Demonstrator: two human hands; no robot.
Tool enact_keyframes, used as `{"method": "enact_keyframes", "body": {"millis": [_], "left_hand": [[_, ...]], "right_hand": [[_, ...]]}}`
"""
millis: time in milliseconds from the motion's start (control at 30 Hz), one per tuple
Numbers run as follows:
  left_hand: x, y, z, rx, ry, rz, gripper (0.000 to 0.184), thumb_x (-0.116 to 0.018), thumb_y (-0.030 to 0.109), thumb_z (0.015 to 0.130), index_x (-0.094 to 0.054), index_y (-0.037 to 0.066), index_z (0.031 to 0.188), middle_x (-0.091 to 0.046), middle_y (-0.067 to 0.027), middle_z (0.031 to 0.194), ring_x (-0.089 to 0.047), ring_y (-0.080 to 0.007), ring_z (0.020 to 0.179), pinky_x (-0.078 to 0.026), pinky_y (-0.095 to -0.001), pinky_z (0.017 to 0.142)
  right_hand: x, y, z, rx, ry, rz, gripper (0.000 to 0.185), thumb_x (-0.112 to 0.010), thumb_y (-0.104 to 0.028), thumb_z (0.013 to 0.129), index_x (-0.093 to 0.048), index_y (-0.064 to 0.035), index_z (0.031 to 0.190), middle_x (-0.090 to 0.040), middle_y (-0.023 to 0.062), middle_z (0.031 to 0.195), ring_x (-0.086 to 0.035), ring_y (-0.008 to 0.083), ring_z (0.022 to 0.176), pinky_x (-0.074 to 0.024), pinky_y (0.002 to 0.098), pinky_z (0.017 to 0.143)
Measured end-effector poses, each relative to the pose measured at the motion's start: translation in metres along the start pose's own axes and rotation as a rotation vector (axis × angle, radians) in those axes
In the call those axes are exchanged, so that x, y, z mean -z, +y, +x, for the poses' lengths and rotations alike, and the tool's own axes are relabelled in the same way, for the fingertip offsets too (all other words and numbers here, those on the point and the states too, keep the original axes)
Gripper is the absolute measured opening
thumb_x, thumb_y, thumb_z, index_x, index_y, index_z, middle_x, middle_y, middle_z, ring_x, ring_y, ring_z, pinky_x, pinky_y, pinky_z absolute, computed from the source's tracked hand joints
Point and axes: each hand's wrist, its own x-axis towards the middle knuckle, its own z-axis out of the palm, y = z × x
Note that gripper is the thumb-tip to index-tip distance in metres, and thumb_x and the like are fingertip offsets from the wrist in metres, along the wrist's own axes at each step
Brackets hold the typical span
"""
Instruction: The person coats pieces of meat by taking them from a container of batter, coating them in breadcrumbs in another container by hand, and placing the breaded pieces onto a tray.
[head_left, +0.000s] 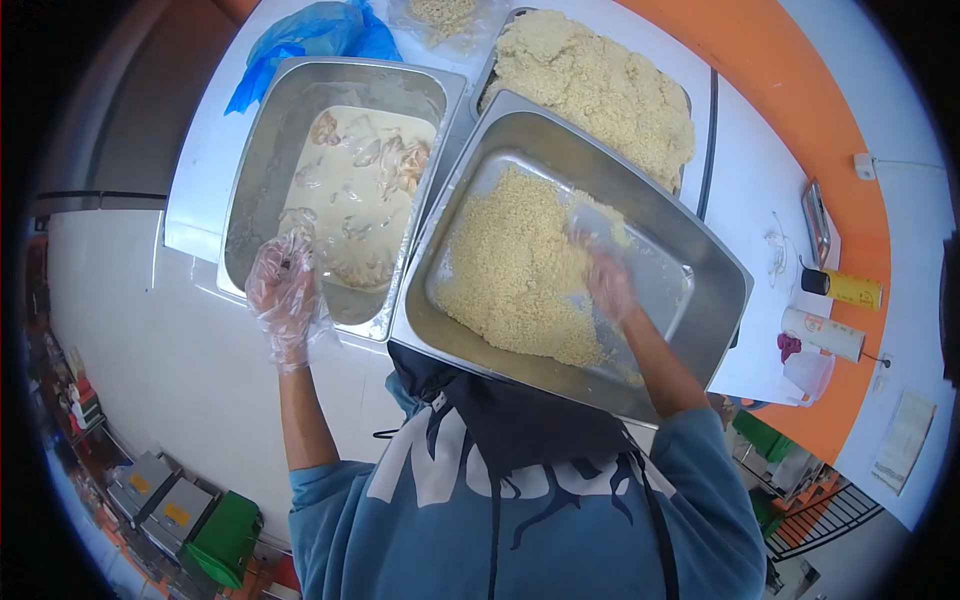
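My left hand [283, 285], in a clear plastic glove, is at the near left side of a deep steel pan [265, 160]. Its fingers look curled in, and whether they hold anything is hard to make out. Pale liquid batter [350, 205] fills the bottom of that pan, with several pieces of what looks like raw chicken [408, 165] in it. To the right, a second steel pan [690, 255] has coarse yellowish crumbs [520, 260] heaped on its left side. My gloved right hand [608, 275] is over the right edge of these crumbs, its fingers smeared by motion.
Behind the crumb pan stands a tray piled with more crumbs [590, 90]. A blue plastic bag [310, 45] and a clear bag of crumbs [440, 15] lie at the back. On the right are a yellow bottle with a black cap [850, 288] and a white cylinder [825, 333].
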Motion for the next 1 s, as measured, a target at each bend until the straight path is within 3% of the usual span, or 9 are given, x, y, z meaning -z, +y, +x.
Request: {"method": "enact_keyframes", "body": {"millis": [100, 200, 367, 467, 533, 633, 700, 833, 1000], "left_hand": [[0.002, -0.001, 0.002, -0.060, -0.023, -0.001, 0.020, -0.068, 0.005, 0.084, -0.067, -0.001, 0.103, -0.066, -0.0105, 0.094, -0.063, -0.0171, 0.084, -0.051, -0.0295, 0.073], [-0.002, -0.011, -0.001, -0.007, -0.002, -0.027, 0.019, -0.069, 0.006, 0.085, -0.067, -0.001, 0.102, -0.067, -0.0094, 0.093, -0.062, -0.0155, 0.082, -0.051, -0.0289, 0.072], [-0.002, -0.005, 0.000, -0.011, 0.002, -0.020, 0.017, -0.068, 0.006, 0.085, -0.067, 0.000, 0.100, -0.067, -0.0079, 0.091, -0.061, -0.0146, 0.080, -0.051, -0.0281, 0.071], [0.001, -0.001, 0.002, -0.060, 0.002, 0.036, 0.017, -0.068, 0.007, 0.085, -0.067, 0.000, 0.100, -0.067, -0.0084, 0.090, -0.062, -0.0155, 0.078, -0.050, -0.0291, 0.070], [0.002, -0.001, 0.001, -0.074, 0.000, 0.022, 0.017, -0.068, 0.007, 0.084, -0.067, 0.000, 0.100, -0.067, -0.0089, 0.090, -0.062, -0.0163, 0.078, -0.050, -0.0300, 0.070], [-0.001, 0.000, 0.004, -0.092, 0.018, -0.020, 0.016, -0.068, 0.004, 0.082, -0.065, 0.000, 0.097, -0.065, -0.0100, 0.087, -0.062, -0.0203, 0.074, -0.050, -0.0316, 0.067], [0.001, 0.008, 0.007, -0.175, 0.020, 0.031, 0.014, -0.067, -0.001, 0.079, -0.062, 0.002, 0.092, -0.063, -0.0112, 0.081, -0.061, -0.0266, 0.069, -0.049, -0.0329, 0.063], [-0.005, -0.002, 0.002, -0.075, 0.035, -0.009, 0.015, -0.068, -0.001, 0.077, -0.063, 0.002, 0.091, -0.063, -0.0114, 0.082, -0.062, -0.0274, 0.070, -0.049, -0.0336, 0.064], [-0.003, 0.004, 0.004, -0.148, 0.046, -0.006, 0.016, -0.070, 0.001, 0.075, -0.063, 0.002, 0.090, -0.063, -0.0118, 0.083, -0.062, -0.0278, 0.071, -0.049, -0.0345, 0.064]], "right_hand": [[-0.013, -0.005, -0.052, 0.276, -0.190, -0.874, 0.042, -0.055, -0.014, 0.091, -0.050, -0.0046, 0.132, -0.050, 0.0113, 0.139, -0.050, 0.0231, 0.125, -0.0394, 0.0381, 0.106], [-0.043, -0.003, -0.076, -0.775, -0.035, 0.436, 0.047, -0.056, -0.013, 0.088, -0.049, -0.0030, 0.133, -0.051, 0.0140, 0.138, -0.050, 0.0262, 0.125, -0.0372, 0.0402, 0.109], [-0.058, -0.044, -0.075, -0.584, -0.322, 0.080, 0.043, -0.043, -0.027, 0.101, -0.048, -0.0024, 0.136, -0.054, 0.0105, 0.133, -0.054, 0.0201, 0.119, -0.0429, 0.0319, 0.102], [-0.067, -0.119, -0.073, -0.088, -0.355, -0.411, 0.044, -0.043, -0.029, 0.101, -0.048, -0.0033, 0.136, -0.054, 0.0113, 0.132, -0.054, 0.0200, 0.120, -0.0426, 0.0319, 0.103], [-0.063, -0.126, -0.077, -0.151, -0.307, -0.339, 0.043, -0.045, -0.027, 0.101, -0.048, -0.0042, 0.137, -0.054, 0.0119, 0.132, -0.052, 0.0208, 0.122, -0.0406, 0.0326, 0.105], [-0.048, -0.069, -0.081, -0.849, -0.138, 0.385, 0.041, -0.047, -0.024, 0.099, -0.049, -0.0052, 0.135, -0.056, 0.0136, 0.130, -0.049, 0.0228, 0.126, -0.0371, 0.0342, 0.109], [-0.055, -0.063, -0.088, -1.011, -0.118, 0.309, 0.040, -0.047, -0.023, 0.097, -0.051, -0.0049, 0.132, -0.057, 0.0153, 0.128, -0.047, 0.0239, 0.128, -0.0347, 0.0353, 0.111], [-0.061, 0.007, -0.082, -0.265, -0.654, -0.220, 0.039, -0.041, -0.025, 0.099, -0.045, -0.0002, 0.129, -0.048, 0.0205, 0.134, -0.045, 0.0293, 0.128, -0.0320, 0.0400, 0.108], [-0.156, -0.071, -0.043, 0.115, -0.613, -0.689, 0.018, -0.049, -0.009, 0.090, -0.062, -0.0004, 0.098, -0.061, 0.0198, 0.104, -0.057, 0.0288, 0.102, -0.0443, 0.0412, 0.085]]}}
